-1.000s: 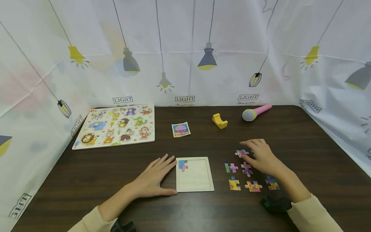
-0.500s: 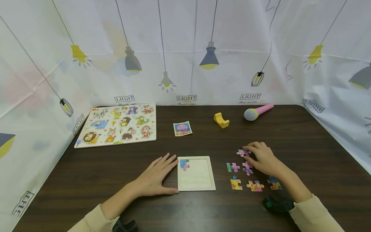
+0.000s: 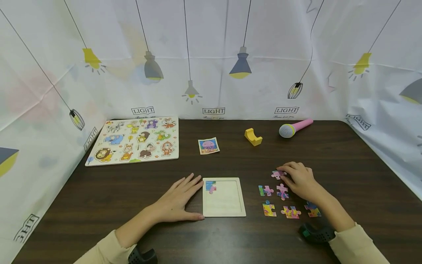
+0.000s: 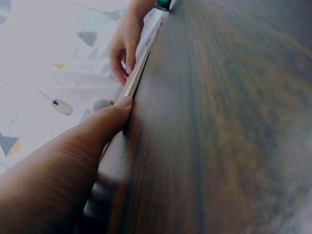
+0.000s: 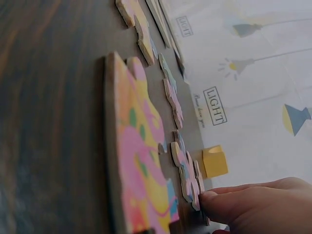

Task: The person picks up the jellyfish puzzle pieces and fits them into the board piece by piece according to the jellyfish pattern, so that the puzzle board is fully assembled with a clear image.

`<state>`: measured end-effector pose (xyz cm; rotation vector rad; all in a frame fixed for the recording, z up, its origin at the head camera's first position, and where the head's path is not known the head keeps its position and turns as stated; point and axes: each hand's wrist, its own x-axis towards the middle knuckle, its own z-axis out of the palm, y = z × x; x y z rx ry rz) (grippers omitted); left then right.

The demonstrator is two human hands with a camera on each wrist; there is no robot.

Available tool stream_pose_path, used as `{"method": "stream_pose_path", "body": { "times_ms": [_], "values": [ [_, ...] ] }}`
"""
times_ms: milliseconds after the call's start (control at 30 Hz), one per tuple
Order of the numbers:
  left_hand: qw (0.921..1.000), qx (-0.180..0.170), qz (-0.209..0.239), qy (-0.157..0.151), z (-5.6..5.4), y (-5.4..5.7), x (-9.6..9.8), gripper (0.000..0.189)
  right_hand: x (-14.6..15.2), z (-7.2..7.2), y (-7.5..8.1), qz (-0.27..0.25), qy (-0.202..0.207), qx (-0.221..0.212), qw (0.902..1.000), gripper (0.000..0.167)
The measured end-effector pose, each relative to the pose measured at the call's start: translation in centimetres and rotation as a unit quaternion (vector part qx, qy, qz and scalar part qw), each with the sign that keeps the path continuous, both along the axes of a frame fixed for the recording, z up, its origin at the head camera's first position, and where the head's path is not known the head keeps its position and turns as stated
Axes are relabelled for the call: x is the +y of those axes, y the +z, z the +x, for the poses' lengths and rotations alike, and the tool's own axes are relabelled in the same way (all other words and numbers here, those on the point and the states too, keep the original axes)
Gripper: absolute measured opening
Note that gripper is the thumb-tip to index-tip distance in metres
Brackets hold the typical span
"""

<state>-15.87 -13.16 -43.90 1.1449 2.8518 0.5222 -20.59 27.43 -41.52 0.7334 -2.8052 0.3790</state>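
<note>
My left hand (image 3: 176,201) lies with fingers spread against the left side of a square wooden puzzle tray (image 3: 224,201), thumb and fingertips touching its edge. A joined blue and pink puzzle piece (image 3: 210,186) sits in the tray's upper left corner. Over on the right, my right hand (image 3: 301,181) pinches a pink jigsaw piece (image 3: 278,175) between thumb and index finger, the piece still at table level. Several other pieces lie around it, among them a pink one (image 3: 282,191) and a yellow one (image 3: 269,209). The right wrist view shows a yellow-pink piece (image 5: 141,156) close up.
An animal peg puzzle board (image 3: 138,143) lies at the back left. Behind the tray is a small octopus picture card (image 3: 208,146). A yellow arched block (image 3: 253,138) and a pink toy microphone (image 3: 295,129) are near the back edge, before a lamp-print cloth (image 3: 211,66).
The right thumb and index finger have drawn together onto the top pink jigsaw piece. My left hand stays against the tray. The head view has shifted slightly.
</note>
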Motion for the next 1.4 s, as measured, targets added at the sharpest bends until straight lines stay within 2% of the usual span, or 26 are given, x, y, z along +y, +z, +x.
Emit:
{"method": "stream_pose_path", "body": {
  "times_ms": [433, 1000, 1200, 1400],
  "values": [
    [1.0000, -0.004, -0.003, 0.003, 0.03, 0.01, -0.02, 0.096, -0.08, -0.15, -0.33, -0.018, -0.016, -0.004, 0.9997, 0.017],
    [1.0000, -0.003, -0.003, 0.004, -0.11, 0.04, 0.03, 0.095, -0.18, -0.24, -0.73, -0.025, -0.016, 0.033, 0.9990, 0.013],
    [1.0000, -0.002, -0.002, 0.004, -0.09, 0.08, 0.00, 0.096, -0.28, -0.14, -0.83, -0.036, -0.031, 0.024, 0.9986, 0.014],
    [1.0000, -0.004, -0.003, 0.004, -0.03, 0.11, -0.03, 0.096, -0.30, -0.12, -0.91, -0.046, -0.032, 0.045, 0.9974, 0.019]
  ]
}}
